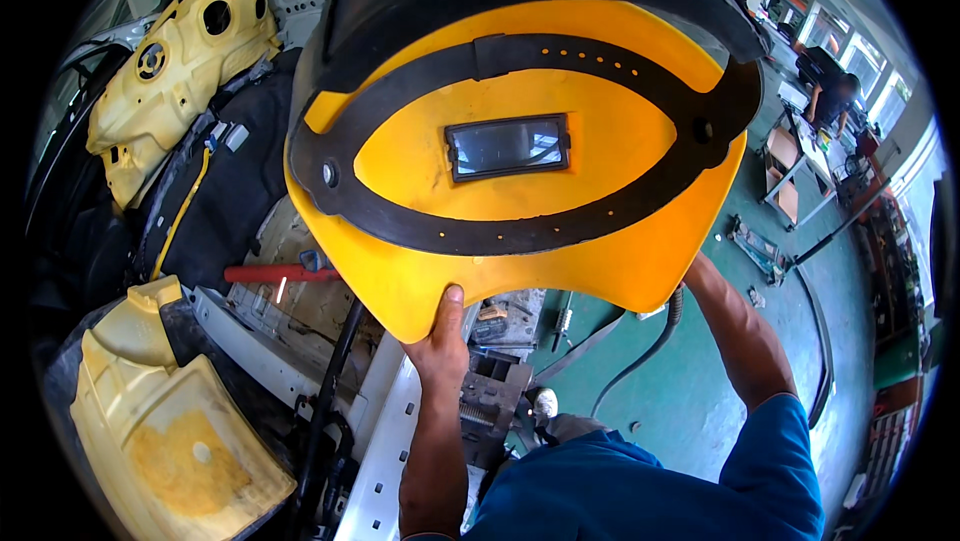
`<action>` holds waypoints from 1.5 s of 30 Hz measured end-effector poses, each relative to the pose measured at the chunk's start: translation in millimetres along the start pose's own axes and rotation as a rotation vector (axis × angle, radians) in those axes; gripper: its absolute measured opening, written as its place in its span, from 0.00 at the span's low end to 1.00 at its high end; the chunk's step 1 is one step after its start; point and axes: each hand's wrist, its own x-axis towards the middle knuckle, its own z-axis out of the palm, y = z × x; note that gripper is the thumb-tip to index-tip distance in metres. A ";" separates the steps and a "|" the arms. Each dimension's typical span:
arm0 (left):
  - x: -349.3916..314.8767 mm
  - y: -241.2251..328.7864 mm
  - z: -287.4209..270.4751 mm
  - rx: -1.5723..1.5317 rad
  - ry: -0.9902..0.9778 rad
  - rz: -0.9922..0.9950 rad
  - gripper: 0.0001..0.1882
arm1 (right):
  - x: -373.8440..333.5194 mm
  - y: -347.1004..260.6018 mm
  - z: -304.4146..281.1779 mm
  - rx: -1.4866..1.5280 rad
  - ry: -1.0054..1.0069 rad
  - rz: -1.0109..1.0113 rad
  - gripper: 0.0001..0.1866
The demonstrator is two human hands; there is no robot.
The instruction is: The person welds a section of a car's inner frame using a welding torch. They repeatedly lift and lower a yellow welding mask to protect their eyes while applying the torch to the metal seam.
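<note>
A welding helmet fills the upper middle of the head view, its yellow inside facing me. Across that inside runs a black headband with small holes, framing a dark rectangular viewing window. My left hand is closed on the helmet's lower left edge, thumb flat on the inner face and fingers hidden behind. On the right, my forearm reaches up behind the shell's lower right edge. The helmet covers my right hand, so its fingers and anything in them are hidden.
Left of me is a stripped car body with a pale metal sill, yellowish foam panels and a red bar. A dark hose crosses the green floor. A floor jack and a co-worker are farther right.
</note>
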 end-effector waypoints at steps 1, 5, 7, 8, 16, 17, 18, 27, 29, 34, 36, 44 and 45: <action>0.2 -0.9 -0.5 0.009 -0.003 0.008 0.30 | -0.4 2.1 0.2 0.004 0.005 -0.041 0.20; 0.7 -0.3 1.7 0.002 -0.004 0.008 0.30 | 0.1 5.2 0.2 0.049 -0.012 -0.059 0.20; 1.2 -1.2 2.6 0.000 -0.009 0.015 0.30 | 0.1 6.8 -0.3 0.041 0.001 -0.094 0.21; 1.5 -1.5 3.0 0.000 -0.012 0.019 0.30 | 0.4 6.9 -0.2 0.087 -0.003 -0.029 0.21; 2.2 0.9 6.1 0.004 -0.011 0.020 0.30 | 2.7 10.7 2.2 0.243 -0.021 0.093 0.21; 2.4 0.3 6.2 0.005 -0.014 0.027 0.30 | 2.3 12.9 1.3 0.163 -0.028 0.079 0.21; 2.7 0.6 6.7 -0.001 -0.016 0.025 0.30 | 2.2 16.5 -0.1 0.082 -0.036 0.065 0.21; 4.7 -0.4 2.9 0.035 -0.032 0.041 0.30 | 5.9 8.1 0.5 0.116 -0.028 0.039 0.23; 4.4 3.4 3.1 0.069 -0.033 0.036 0.30 | 6.0 8.8 0.8 0.142 -0.029 0.028 0.23; 3.6 6.2 8.1 0.008 -0.013 -0.002 0.29 | 7.0 23.1 -3.3 0.057 -0.041 -0.043 0.23; 2.9 5.0 6.3 0.013 0.002 -0.006 0.29 | 7.4 17.2 -2.1 0.080 -0.044 0.011 0.22; 3.7 2.7 5.5 0.009 0.000 -0.017 0.29 | 7.2 25.8 -2.5 -0.062 -0.044 -0.063 0.22; 3.7 2.1 5.8 0.009 0.001 -0.012 0.29 | 5.9 28.1 -2.5 -0.044 -0.039 -0.057 0.22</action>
